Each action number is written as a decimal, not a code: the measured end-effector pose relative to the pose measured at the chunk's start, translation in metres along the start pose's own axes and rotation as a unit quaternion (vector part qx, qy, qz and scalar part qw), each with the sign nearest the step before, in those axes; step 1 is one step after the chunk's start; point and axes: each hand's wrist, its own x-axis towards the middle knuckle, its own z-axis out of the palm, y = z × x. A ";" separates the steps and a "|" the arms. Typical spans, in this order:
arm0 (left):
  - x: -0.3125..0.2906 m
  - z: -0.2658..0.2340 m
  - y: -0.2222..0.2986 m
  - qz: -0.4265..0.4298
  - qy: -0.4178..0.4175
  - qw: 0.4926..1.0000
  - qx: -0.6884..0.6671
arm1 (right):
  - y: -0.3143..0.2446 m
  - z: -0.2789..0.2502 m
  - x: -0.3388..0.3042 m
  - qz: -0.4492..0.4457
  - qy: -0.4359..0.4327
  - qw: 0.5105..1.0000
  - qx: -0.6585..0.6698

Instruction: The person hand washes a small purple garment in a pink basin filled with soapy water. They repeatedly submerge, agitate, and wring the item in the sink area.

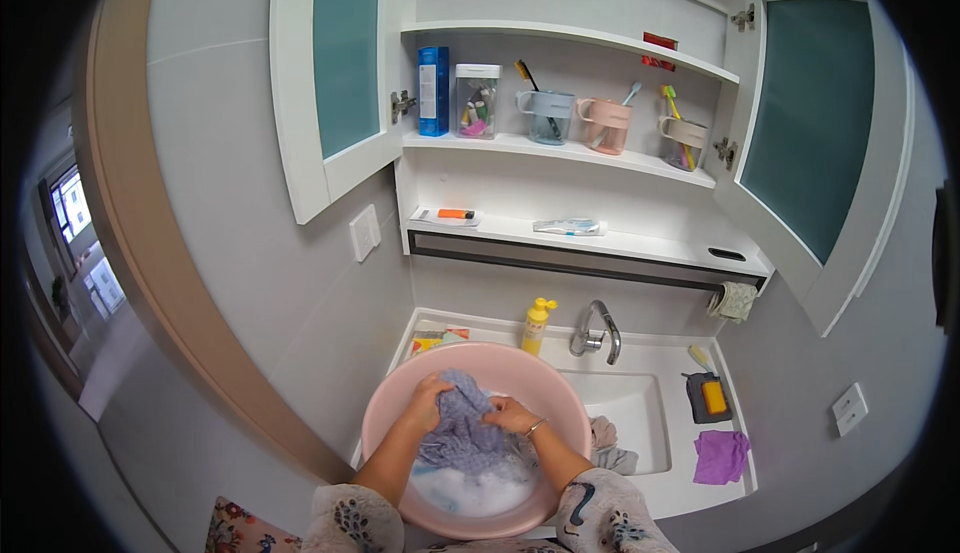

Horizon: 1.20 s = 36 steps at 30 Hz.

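Note:
A wet blue-grey patterned cloth [466, 421] is held up over a round pink basin [378, 431]. My left hand [428, 401] is closed on the cloth's upper left side, and my right hand [512, 415] pinches its right edge. The cloth's lower part hangs into white suds [475, 490] in the basin. The cloth's exact kind does not show. A thin bracelet circles my right wrist, and both forearms reach in over the basin's near rim from fluffy patterned sleeves.
The basin stands on a white counter beside a sink [640, 408] with a chrome faucet [600, 333]. Behind it is a yellow bottle [537, 326]. Grey-beige cloth [612, 448] lies in the sink. On the right are a purple cloth [721, 456] and orange soap [714, 397]. Cabinet doors [810, 133] hang open above.

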 end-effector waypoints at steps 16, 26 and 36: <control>0.003 0.005 -0.094 -0.069 0.256 0.964 0.004 | -0.052 0.055 0.001 -0.079 0.323 0.866 -0.373; 0.003 0.001 -0.099 -0.145 0.183 0.972 -0.008 | -0.039 0.043 0.004 -0.077 0.337 0.855 -0.386; -0.025 0.017 -0.075 -0.210 0.100 0.968 -0.089 | -0.045 0.061 -0.013 -0.153 0.253 0.874 -0.386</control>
